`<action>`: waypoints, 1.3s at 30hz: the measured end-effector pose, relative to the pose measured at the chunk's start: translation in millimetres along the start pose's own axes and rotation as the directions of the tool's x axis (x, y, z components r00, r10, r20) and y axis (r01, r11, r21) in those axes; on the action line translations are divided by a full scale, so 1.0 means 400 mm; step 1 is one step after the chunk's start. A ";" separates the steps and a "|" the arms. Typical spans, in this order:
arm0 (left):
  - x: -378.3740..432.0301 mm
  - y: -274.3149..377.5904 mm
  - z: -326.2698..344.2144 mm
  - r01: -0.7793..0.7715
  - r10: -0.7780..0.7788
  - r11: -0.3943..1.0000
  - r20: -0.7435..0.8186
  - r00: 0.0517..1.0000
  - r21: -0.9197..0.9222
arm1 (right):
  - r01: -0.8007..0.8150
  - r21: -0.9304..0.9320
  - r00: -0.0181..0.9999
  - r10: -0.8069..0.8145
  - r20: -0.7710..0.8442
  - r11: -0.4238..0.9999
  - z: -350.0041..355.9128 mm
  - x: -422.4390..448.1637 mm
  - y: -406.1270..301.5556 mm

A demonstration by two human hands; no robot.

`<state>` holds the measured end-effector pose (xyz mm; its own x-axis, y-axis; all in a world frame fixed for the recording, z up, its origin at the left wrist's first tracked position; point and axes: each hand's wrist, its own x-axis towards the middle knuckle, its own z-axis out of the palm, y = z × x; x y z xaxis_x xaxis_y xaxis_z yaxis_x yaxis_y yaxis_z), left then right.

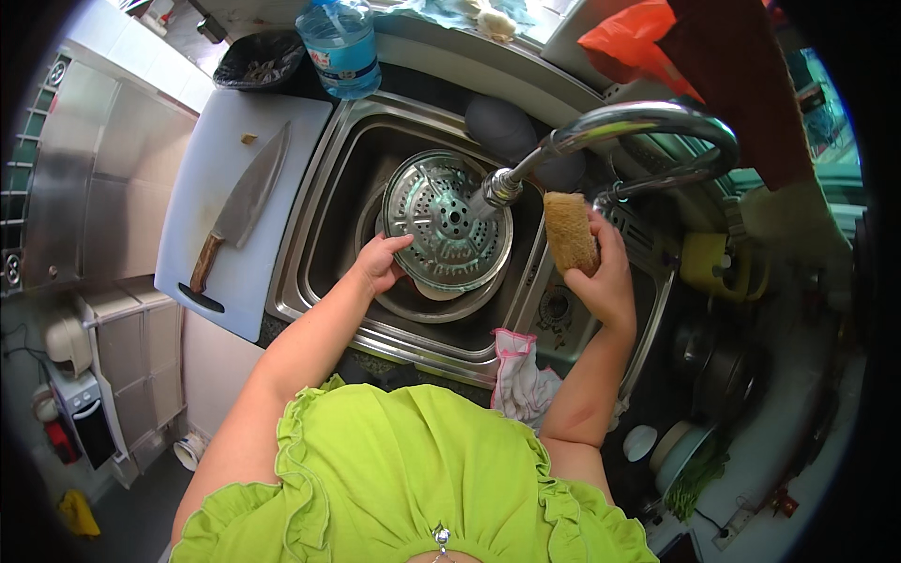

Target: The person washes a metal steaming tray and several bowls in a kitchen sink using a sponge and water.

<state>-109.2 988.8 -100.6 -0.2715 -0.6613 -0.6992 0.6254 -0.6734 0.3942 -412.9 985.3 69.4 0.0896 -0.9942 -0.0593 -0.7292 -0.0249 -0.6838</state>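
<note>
My left hand [382, 263] grips the left rim of a round perforated metal steamer tray [450, 260], thumb on top. The tray is tilted under the faucet spout [501, 188], and water seems to run onto it. Beneath it sits a round metal basin [461, 314] in the large stainless steel sink bowl [338, 232]; a pale rim, perhaps a bowl, shows between the two. Over the smaller bowl, my right hand [607, 271] holds a tan loofah scrubber [569, 232], apart from the tray. The scrubber hides part of the faucet base.
A kitchen knife [250, 190] lies on a white cutting board [186, 169] left of the sink. Behind stand a bottle of blue liquid [345, 56] and a black-lined bin [257, 63]. A white cloth [524, 380] hangs at the front edge. The arched faucet [647, 119] reaches over from the right.
</note>
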 end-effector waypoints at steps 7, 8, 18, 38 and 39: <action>0.024 -0.018 0.004 0.050 -0.050 0.999 0.018 0.999 -0.003 | -0.005 0.795 0.950 -0.246 0.193 0.606 0.149 0.169 -0.031; 0.035 -0.023 0.000 0.046 -0.046 0.999 0.034 0.998 -0.001 | 0.011 0.839 0.951 -0.265 0.160 0.544 0.161 0.168 -0.024; 0.076 -0.056 0.033 0.023 -0.029 0.985 0.032 0.999 0.170 | -0.391 0.596 0.916 0.362 0.175 0.701 0.440 0.052 0.190; 0.101 -0.050 0.031 0.015 -0.048 0.877 0.058 0.997 0.480 | -0.271 -0.109 0.956 0.255 -0.143 0.956 0.568 0.219 0.133; 0.108 -0.032 0.030 0.008 -0.047 0.871 0.067 0.997 0.491 | -0.002 -0.024 0.977 -0.003 -0.215 1.000 0.569 0.188 0.042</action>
<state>-137.8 964.8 -128.6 -0.3487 -0.6494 -0.6757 0.1833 -0.7543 0.6304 -263.9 934.1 -112.0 -0.0562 -0.9934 0.1004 -0.7454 -0.0251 -0.6662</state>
